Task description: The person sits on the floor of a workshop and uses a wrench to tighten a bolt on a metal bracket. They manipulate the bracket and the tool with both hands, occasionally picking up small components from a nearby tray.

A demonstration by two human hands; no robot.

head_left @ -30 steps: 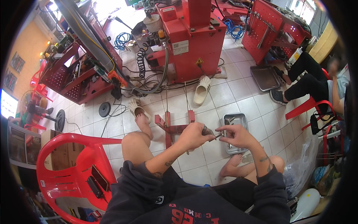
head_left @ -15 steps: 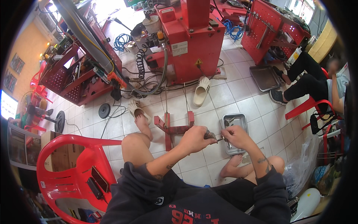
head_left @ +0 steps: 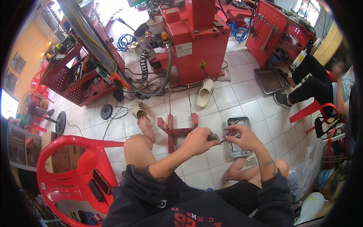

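My left hand (head_left: 197, 141) is closed around a small grey metal part (head_left: 214, 137), held over the floor between my knees. A thin metal rod (head_left: 223, 140) sticks out of that part toward the right. At the rod's outer end is my right hand (head_left: 242, 137), thumb and a fingertip on it, the other fingers lifted apart. The exact kind of part is too small to make out. Below and behind my right hand lies a metal tray (head_left: 247, 121) with several metal pieces in it. A red metal stand (head_left: 181, 131) is on the floor beyond my left hand.
Ahead stands a red machine (head_left: 196, 56) with hoses. Cream clogs (head_left: 204, 94) lie on the tiles. A red chair (head_left: 56, 166) holding a phone (head_left: 101, 181) is at my left. Red tool carts (head_left: 270, 30) stand behind. A seated person (head_left: 314, 81) and a dark tray (head_left: 269, 80) are at right.
My right hand's fingers have loosened and spread from a tighter pinch, showing more of the rod. My left hand keeps its hold on the metal part.
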